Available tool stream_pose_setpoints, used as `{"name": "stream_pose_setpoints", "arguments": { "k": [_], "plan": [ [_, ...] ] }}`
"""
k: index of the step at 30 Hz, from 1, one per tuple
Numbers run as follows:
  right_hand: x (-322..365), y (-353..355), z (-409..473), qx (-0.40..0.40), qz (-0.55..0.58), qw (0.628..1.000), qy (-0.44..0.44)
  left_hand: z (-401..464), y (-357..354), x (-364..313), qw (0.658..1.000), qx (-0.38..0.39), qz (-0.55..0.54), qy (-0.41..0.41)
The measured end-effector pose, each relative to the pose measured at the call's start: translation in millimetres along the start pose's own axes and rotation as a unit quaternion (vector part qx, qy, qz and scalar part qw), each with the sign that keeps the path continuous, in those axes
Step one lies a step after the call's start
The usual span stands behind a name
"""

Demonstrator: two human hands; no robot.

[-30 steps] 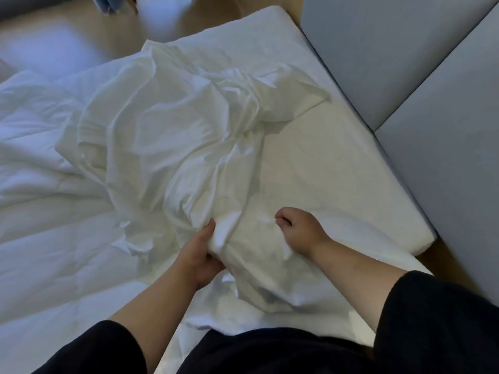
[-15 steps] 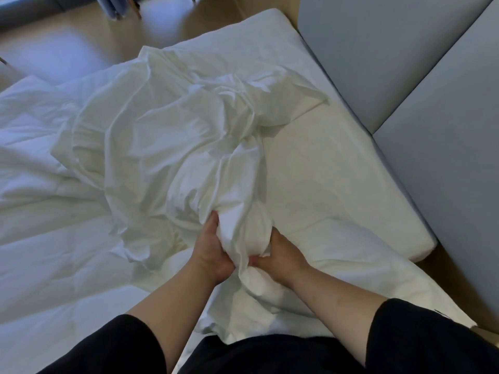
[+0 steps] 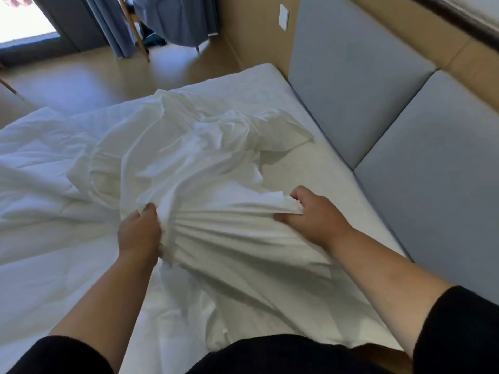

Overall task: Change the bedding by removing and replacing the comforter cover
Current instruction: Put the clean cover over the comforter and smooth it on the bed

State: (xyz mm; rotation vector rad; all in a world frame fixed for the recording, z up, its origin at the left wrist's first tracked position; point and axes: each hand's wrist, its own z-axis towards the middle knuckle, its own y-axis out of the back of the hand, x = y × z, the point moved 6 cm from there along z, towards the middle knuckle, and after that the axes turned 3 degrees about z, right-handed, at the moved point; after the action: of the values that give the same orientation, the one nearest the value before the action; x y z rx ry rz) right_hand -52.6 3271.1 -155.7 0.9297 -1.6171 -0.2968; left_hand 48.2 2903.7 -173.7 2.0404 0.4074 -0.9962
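A crumpled white comforter cover [image 3: 189,157] lies in a heap across the middle of the bed. My left hand [image 3: 139,233] grips a bunched fold of it near the centre. My right hand [image 3: 314,214] is closed on the cover's edge further right, and the cloth is pulled taut in pleats between the two hands. The white quilted comforter [image 3: 40,211] lies flat to the left, partly under the cover. The bare mattress sheet [image 3: 310,171] shows on the right side.
A grey padded headboard [image 3: 378,103] runs along the right of the bed. Beyond the bed's far edge are tan floor [image 3: 108,76], grey curtains [image 3: 108,22] and wooden legs of furniture [image 3: 135,31]. A bright window sits at the top left.
My hands were together on one bunch of the cover; my right hand has moved out to the right, stretching the cloth between them. My view has lifted toward the room.
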Motion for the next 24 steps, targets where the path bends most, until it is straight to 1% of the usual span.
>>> {"name": "stream_pose_setpoints", "arguments": {
  "k": [2, 3, 4, 5, 7, 10, 11, 12, 13, 15, 16, 17, 21, 23, 24],
  "plan": [
    [-23.3, -1.9, -12.5, 0.021, -0.042, 0.998, -0.047, 17.7, 3.8, 27.4, 0.989, 0.017, 0.146, -0.025],
    [-41.5, -2.6, -20.7, 0.03, -0.067, 0.994, -0.079, 28.1, 8.5, 47.5, 0.976, 0.023, 0.215, -0.022],
    [-62.3, -2.8, -30.5, 0.036, -0.092, 0.989, -0.112, 37.7, 15.8, 69.1, 0.966, 0.026, 0.258, -0.002],
    [-82.9, -3.0, -40.2, 0.041, -0.113, 0.983, -0.142, 47.0, 23.1, 89.4, 0.957, 0.027, 0.287, 0.019],
    [-114.1, -6.9, -56.1, 0.053, -0.142, 0.971, -0.183, 56.7, 26.8, 115.5, 0.936, 0.043, 0.348, 0.033],
    [-127.3, -19.1, -62.0, 0.072, -0.179, 0.96, -0.201, 47.1, -6.1, 108.6, 0.908, 0.089, 0.409, 0.009],
    [-125.7, -22.0, -60.8, 0.08, -0.183, 0.96, -0.198, 41.1, -23.2, 96.4, 0.907, 0.095, 0.41, -0.019],
    [-123.5, -23.4, -59.4, 0.086, -0.181, 0.96, -0.195, 35.4, -41.2, 79.9, 0.908, 0.101, 0.401, -0.066],
    [-121.6, -23.7, -59.3, 0.092, -0.174, 0.961, -0.196, 29.7, -61.0, 61.6, 0.907, 0.112, 0.385, -0.131],
    [-118.8, -21.4, -62.6, 0.101, -0.151, 0.962, -0.202, 17.4, -102.7, 26.9, 0.885, 0.152, 0.367, -0.244],
    [-116.7, -20.8, -65.7, 0.106, -0.137, 0.964, -0.202, 13.1, -121.4, 11.5, 0.876, 0.171, 0.366, -0.264],
    [-113.9, -21.0, -69.7, 0.113, -0.123, 0.966, -0.198, 12.8, -138.7, -0.9, 0.872, 0.187, 0.371, -0.258],
    [-111.6, -33.2, -83.7, 0.153, -0.101, 0.966, -0.185, 37.5, -179.3, -15.8, 0.882, 0.187, 0.41, -0.137],
    [-116.2, -41.8, -85.0, 0.177, -0.071, 0.963, -0.19, 52.9, -186.4, -16.7, 0.877, 0.186, 0.426, -0.125],
    [-118.4, -45.1, -83.9, 0.186, -0.03, 0.96, -0.208, 60.1, -189.1, -18.0, 0.868, 0.186, 0.44, -0.133]
  ]
}}
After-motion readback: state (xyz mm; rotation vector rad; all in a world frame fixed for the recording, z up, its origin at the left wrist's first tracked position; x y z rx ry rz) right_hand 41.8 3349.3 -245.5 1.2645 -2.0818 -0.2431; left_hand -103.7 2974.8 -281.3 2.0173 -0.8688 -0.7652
